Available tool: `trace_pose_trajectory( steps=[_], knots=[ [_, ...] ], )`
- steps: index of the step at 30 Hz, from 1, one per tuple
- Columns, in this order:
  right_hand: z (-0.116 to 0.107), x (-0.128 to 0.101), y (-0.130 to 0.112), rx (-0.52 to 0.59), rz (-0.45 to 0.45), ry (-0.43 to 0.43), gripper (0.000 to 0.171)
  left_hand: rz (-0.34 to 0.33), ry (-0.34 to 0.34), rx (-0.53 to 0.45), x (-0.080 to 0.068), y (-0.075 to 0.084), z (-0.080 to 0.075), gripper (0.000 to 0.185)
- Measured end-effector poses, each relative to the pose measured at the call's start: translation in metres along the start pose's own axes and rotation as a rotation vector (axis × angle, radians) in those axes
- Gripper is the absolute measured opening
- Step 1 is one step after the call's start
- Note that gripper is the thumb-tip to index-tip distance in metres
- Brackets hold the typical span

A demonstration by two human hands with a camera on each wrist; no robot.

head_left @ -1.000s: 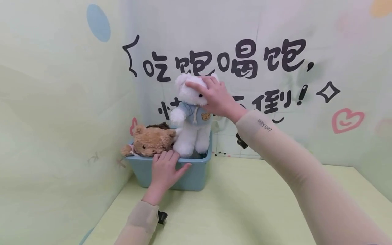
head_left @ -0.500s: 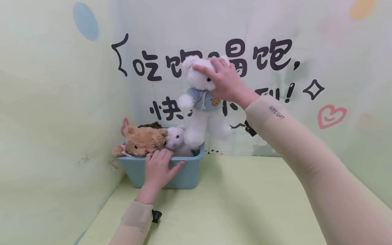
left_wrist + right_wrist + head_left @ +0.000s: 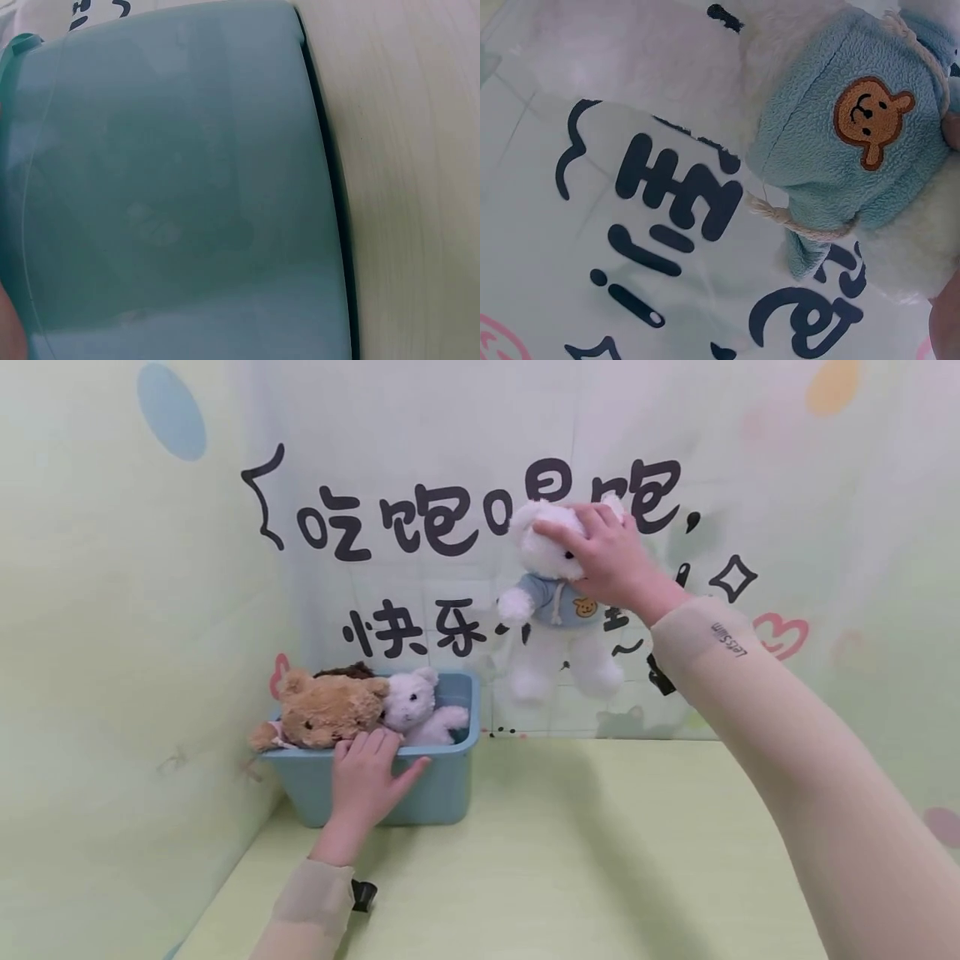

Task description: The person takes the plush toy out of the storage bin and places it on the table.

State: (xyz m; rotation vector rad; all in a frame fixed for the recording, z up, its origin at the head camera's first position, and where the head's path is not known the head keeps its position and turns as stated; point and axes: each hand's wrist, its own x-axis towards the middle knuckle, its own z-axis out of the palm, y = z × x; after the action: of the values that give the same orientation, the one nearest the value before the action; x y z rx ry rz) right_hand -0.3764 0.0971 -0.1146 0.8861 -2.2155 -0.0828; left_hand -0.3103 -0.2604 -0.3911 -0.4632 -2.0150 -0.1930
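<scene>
My right hand (image 3: 603,556) grips the head of a white plush bear (image 3: 558,635) in a blue hoodie (image 3: 855,150) with a brown bear badge. The bear hangs in the air to the right of a teal plastic bin (image 3: 442,789), in front of the back wall. My left hand (image 3: 367,777) rests on the bin's front rim, fingers curled over the edge and thumb spread on the wall (image 3: 180,202). Inside the bin lie a brown plush bear (image 3: 322,710) and a small white plush (image 3: 416,706).
The bin stands in the back left corner of a pale green table (image 3: 570,852). The walls are covered with a printed sheet bearing large black characters (image 3: 420,518), a pink heart (image 3: 783,635) and coloured dots. Open tabletop lies right of the bin.
My right hand has lifted the white hoodie bear up out of the bin and carried it to the right. The small white plush has come into sight in the bin. My left hand stayed put.
</scene>
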Motion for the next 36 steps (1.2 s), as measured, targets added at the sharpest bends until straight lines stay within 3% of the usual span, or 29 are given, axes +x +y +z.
trace_pose_trajectory(
  steps=[7, 17, 27, 36],
  knots=[
    [0.001, -0.029, 0.028, -0.010, 0.037, -0.052, 0.081, -0.003, -0.011, 0.000, -0.002, -0.004, 0.000, 0.066],
    [0.032, -0.069, 0.053, -0.012, 0.084, -0.018, 0.076, 0.018, 0.016, 0.017, -0.005, -0.019, -0.009, 0.066],
    [0.068, -0.107, 0.075, -0.063, 0.084, -0.012, 0.078, 0.021, 0.022, 0.011, -0.002, -0.012, -0.004, 0.064],
    [0.093, -0.145, 0.085, -0.045, 0.098, -0.076, 0.080, 0.021, 0.003, 0.001, -0.002, -0.003, 0.002, 0.064]
  ],
)
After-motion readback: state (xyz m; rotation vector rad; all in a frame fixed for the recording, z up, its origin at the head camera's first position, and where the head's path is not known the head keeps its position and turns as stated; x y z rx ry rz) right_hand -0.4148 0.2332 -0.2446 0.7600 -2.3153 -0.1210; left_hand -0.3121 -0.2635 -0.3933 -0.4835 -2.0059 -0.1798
